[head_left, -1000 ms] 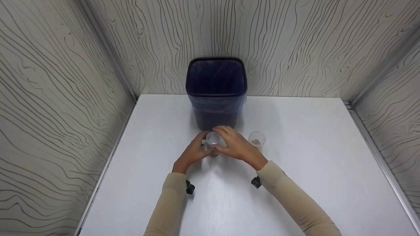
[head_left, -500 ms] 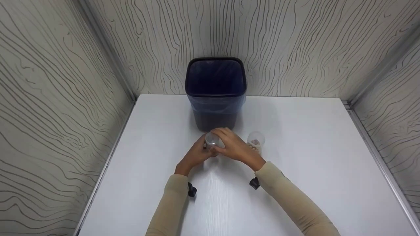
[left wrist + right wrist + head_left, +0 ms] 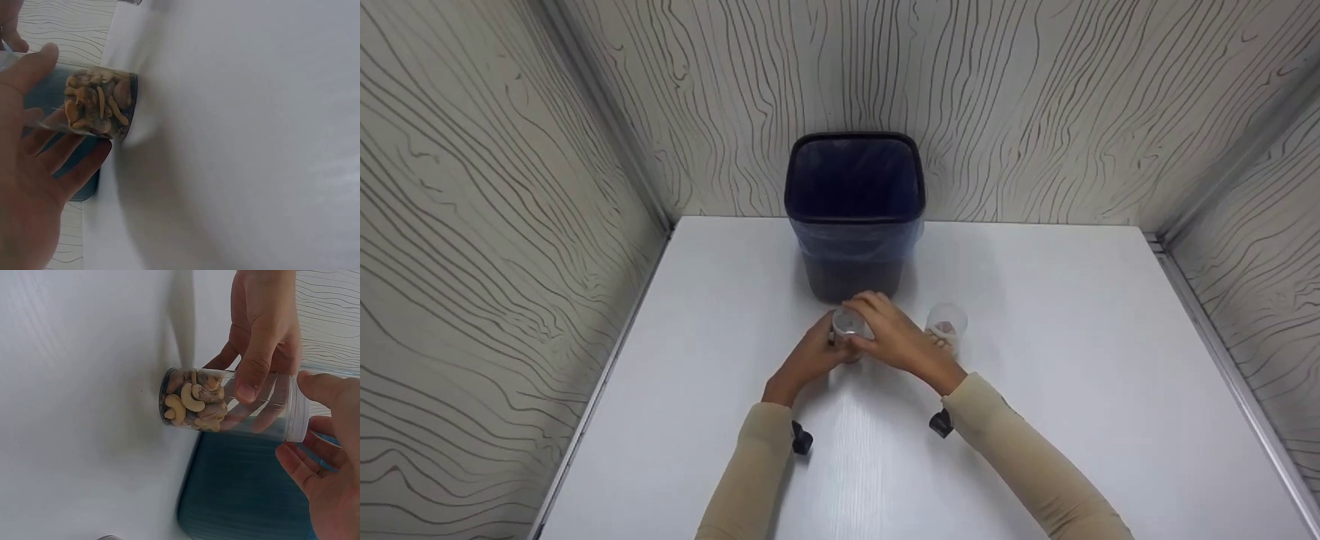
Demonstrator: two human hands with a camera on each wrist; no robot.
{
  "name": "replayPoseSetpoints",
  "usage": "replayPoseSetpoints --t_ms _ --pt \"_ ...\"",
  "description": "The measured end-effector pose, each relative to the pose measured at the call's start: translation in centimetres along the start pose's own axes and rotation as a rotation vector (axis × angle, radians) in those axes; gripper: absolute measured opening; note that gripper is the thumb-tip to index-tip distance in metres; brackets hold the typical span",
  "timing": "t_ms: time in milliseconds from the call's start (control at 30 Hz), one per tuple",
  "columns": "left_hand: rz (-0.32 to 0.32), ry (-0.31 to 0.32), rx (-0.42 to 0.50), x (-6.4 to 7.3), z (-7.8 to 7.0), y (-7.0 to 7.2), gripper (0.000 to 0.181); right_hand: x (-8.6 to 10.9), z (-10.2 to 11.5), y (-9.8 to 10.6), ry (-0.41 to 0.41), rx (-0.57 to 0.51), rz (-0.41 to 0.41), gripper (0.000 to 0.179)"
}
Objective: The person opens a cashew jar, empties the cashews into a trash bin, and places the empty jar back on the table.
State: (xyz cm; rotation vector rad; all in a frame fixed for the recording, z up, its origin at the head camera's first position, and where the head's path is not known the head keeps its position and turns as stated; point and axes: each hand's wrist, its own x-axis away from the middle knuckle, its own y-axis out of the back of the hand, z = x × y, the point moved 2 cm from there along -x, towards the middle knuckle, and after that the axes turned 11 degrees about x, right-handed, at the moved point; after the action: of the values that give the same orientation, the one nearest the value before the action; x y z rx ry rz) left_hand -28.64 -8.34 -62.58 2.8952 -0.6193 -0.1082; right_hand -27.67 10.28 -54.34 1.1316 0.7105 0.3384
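A clear plastic jar (image 3: 194, 402) with cashews and other brownish nuts in its lower part stands upright on the white table. My left hand (image 3: 810, 352) grips the jar's body, its thumb across the near side in the right wrist view. At the top, my right hand (image 3: 896, 337) holds the translucent lid (image 3: 298, 409) between thumb and fingers. The lid sits on the rim. Just right of my right hand is a second clear jar (image 3: 947, 319) with pale pieces inside, partly hidden by that hand.
Directly behind the jar stands a dark bin (image 3: 851, 277) with a blue liner and a black rim. Wood-grain panels (image 3: 735, 90) close in the white table (image 3: 1057, 337) at the back and both sides.
My left hand has closed in around the jar's body, its wrist shifting slightly right. My right hand stays at the lid with only small movement. The second jar and bin have not moved.
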Motion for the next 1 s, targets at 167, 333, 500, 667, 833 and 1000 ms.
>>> replayPoseSetpoints --t_ms 167,333,500,667,833,1000 --pt "-0.005 -0.011 -0.015 0.2 0.1 0.1 0.073 -0.1 0.1 -0.2 0.0 -0.005 -0.006 0.056" --pt "-0.006 -0.016 -0.045 0.0 0.0 0.1 0.074 -0.1 0.1 0.0 -0.025 -0.008 0.004 0.055" --pt "0.006 -0.002 -0.065 -0.1 -0.1 -0.1 0.077 0.0 0.0 0.1 -0.013 0.0 -0.006 0.054" --pt "0.002 -0.012 -0.086 -0.3 -0.5 0.0 0.078 0.0 -0.1 0.3 -0.01 0.0 -0.017 0.054" --pt "-0.014 -0.015 -0.106 -0.2 -0.8 0.1 0.074 0.0 -0.1 0.4 -0.019 -0.003 0.001 0.054" --pt "-0.035 -0.014 -0.12 0.2 -1.1 0.2 0.074 0.0 0.0 0.6 -0.015 -0.002 -0.015 0.054"
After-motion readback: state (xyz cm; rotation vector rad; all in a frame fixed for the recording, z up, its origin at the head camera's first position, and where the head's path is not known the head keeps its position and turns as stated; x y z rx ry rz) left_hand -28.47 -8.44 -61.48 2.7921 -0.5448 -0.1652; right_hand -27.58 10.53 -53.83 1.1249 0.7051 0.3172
